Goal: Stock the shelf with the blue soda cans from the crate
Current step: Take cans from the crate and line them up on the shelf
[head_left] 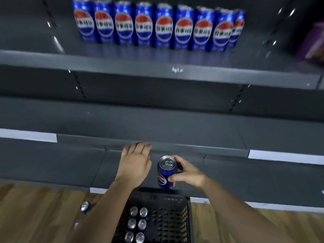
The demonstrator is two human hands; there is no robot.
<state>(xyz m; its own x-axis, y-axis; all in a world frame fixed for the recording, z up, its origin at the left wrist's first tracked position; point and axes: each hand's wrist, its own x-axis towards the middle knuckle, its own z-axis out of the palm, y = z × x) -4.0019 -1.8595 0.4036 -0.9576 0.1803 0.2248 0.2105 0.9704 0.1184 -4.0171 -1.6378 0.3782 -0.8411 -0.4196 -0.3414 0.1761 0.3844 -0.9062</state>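
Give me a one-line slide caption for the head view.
Right hand holds a blue soda can above the black crate, left hand open beside it, stocked cans on upper shelf.

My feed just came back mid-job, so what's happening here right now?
A person is stocking shelves. The right hand grips a blue soda can just above the black crate, where six more cans stand. The left hand is open, fingers straight, by the front edge of a lower shelf. A row of cans already stands on the upper shelf, and one can sits on the wooden floor left of the crate.
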